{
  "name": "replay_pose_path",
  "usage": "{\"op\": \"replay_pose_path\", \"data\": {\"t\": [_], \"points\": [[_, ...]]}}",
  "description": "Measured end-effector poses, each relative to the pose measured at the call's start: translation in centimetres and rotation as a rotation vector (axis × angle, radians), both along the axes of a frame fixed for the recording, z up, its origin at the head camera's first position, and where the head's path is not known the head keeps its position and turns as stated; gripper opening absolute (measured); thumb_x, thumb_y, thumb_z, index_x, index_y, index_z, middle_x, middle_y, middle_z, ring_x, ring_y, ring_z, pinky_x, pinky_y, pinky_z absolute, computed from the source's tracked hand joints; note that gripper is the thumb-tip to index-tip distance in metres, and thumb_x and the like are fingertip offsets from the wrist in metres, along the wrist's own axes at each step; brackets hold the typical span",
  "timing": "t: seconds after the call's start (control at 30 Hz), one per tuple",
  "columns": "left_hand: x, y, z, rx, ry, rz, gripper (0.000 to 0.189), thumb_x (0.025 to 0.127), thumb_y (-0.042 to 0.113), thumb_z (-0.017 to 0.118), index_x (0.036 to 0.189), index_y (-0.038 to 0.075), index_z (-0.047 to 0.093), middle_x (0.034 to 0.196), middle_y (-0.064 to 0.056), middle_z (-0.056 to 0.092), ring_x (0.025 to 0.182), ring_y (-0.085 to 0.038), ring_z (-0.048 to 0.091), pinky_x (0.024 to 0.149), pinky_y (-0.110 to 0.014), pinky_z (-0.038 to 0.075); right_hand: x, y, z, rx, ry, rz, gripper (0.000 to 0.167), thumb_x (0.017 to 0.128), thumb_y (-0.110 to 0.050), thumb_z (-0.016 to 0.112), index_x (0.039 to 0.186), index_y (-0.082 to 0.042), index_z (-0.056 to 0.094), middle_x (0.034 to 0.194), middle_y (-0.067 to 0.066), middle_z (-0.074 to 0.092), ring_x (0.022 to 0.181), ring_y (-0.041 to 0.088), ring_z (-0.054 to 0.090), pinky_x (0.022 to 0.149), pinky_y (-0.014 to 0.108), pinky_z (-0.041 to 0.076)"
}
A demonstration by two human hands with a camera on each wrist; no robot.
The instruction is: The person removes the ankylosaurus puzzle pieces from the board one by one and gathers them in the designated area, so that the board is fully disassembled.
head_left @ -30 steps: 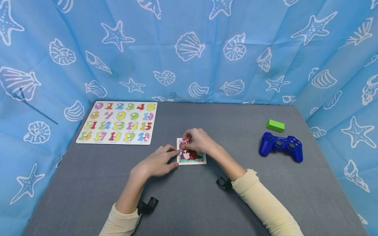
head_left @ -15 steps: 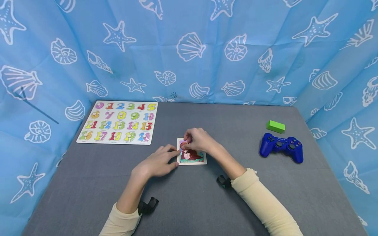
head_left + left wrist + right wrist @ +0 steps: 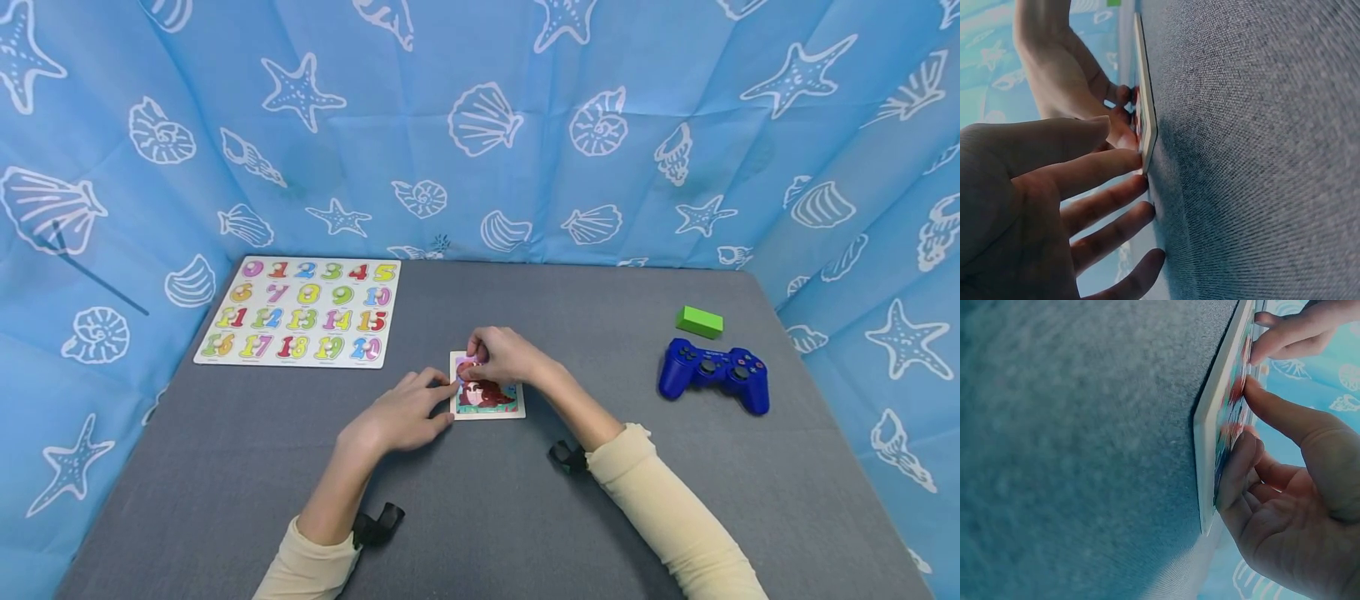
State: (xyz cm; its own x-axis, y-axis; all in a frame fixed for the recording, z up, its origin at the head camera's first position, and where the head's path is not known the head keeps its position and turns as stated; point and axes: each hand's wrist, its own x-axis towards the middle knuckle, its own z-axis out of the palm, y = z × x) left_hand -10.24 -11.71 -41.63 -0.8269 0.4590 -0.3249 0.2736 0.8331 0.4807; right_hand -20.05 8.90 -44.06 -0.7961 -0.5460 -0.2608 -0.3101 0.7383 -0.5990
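A small square picture puzzle (image 3: 487,398) with a pale frame lies on the grey table, showing a red-haired figure. My left hand (image 3: 401,408) is at its left side, fingers fairly straight. In the left wrist view, the index fingertip of the left hand (image 3: 1035,181) touches the frame's edge, and other fingertips rest by the table. From above, my right hand (image 3: 504,358) reaches over the puzzle's upper part. Its thumb and bent fingers pinch at a puzzle piece (image 3: 467,367) near the upper left corner. The right wrist view shows the right hand (image 3: 1297,506) low against the puzzle's face; the piece's outline is mostly hidden.
A white number board (image 3: 296,312) with coloured numerals lies at the back left. To the right are a blue game controller (image 3: 714,375) and a green block (image 3: 700,322) just behind it. A blue curtain (image 3: 480,167) with sea shells encloses the table (image 3: 480,517).
Both hands stay at nearly the same places on the puzzle. The head view has shifted very slightly; nothing else has visibly moved.
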Motion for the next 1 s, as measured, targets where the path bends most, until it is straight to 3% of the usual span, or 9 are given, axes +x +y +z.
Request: {"op": "replay_pose_path", "data": {"t": [0.37, 0.57, 1.0], "points": [[-0.3, -0.1, -1.7, -0.004, 0.004, 0.019, 0.055, 0.109, 0.029, 0.064, 0.161, 0.015, 0.054, 0.160, -0.009, 0.051, 0.138, -0.030, 0.049, 0.119, -0.059, 0.046, 0.2, 0.4, -0.3, -0.035, 0.042, 0.041, 0.020, 0.095, -0.022, 0.085, 0.099, -0.008, 0.071, 0.092, 0.004, 0.063, 0.082, 0.012, 0.053, 0.073, 0.025, 0.042], [-0.2, 0.0, -1.3, -0.015, 0.000, 0.022, 0.054, 0.110, 0.028, 0.064, 0.161, 0.015, 0.054, 0.160, -0.009, 0.051, 0.138, -0.030, 0.049, 0.118, -0.060, 0.046, 0.4, 0.5, -0.4, -0.048, 0.066, 0.022, 0.031, 0.095, -0.024, 0.086, 0.115, -0.006, 0.069, 0.098, 0.007, 0.066, 0.080, 0.012, 0.053, 0.072, 0.024, 0.043], [0.1, 0.2, -0.3, -0.022, 0.000, 0.020, 0.053, 0.110, 0.024, 0.063, 0.160, 0.011, 0.055, 0.159, -0.010, 0.051, 0.137, -0.030, 0.051, 0.115, -0.060, 0.048, 0.2, 0.5, -0.7, -0.068, 0.047, 0.015, 0.026, 0.096, -0.023, 0.085, 0.108, -0.007, 0.068, 0.095, 0.005, 0.065, 0.082, 0.013, 0.054, 0.073, 0.025, 0.044]]}}
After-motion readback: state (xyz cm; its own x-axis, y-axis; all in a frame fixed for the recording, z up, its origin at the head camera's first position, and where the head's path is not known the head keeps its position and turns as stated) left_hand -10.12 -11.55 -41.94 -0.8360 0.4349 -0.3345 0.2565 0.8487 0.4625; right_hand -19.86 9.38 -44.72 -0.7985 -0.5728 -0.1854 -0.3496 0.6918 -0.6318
